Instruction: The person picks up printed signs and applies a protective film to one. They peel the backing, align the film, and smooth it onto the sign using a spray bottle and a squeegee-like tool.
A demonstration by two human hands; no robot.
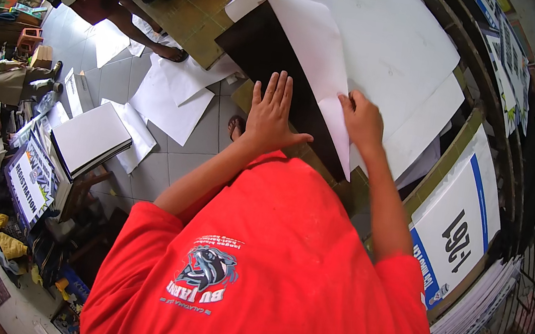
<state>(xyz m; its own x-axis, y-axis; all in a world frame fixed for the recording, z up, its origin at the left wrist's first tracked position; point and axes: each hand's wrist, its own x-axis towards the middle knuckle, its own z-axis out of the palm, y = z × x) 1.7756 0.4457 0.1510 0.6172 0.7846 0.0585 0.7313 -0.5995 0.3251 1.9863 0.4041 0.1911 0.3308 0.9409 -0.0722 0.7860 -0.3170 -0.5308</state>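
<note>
My left hand (272,112) lies palm down, fingers and thumb spread, on the near left edge of a black flat panel (282,52). A thin white sheet (317,37) lies along the panel's right side, its edge slanting across it and ending in a narrow point near me. My right hand (362,121) pinches this sheet at its right edge between thumb and fingers, and the sheet creases there. Whether the sheet is attached to the panel I cannot tell. Larger white sheets (395,47) lie beneath and to the right.
The work surface has a yellowish tiled edge (201,16). White paper (170,93) lies on the tiled floor at left, near another person's leg (143,34). A stack of white boards (91,136) stands at left; printed signs (457,227) lean at right.
</note>
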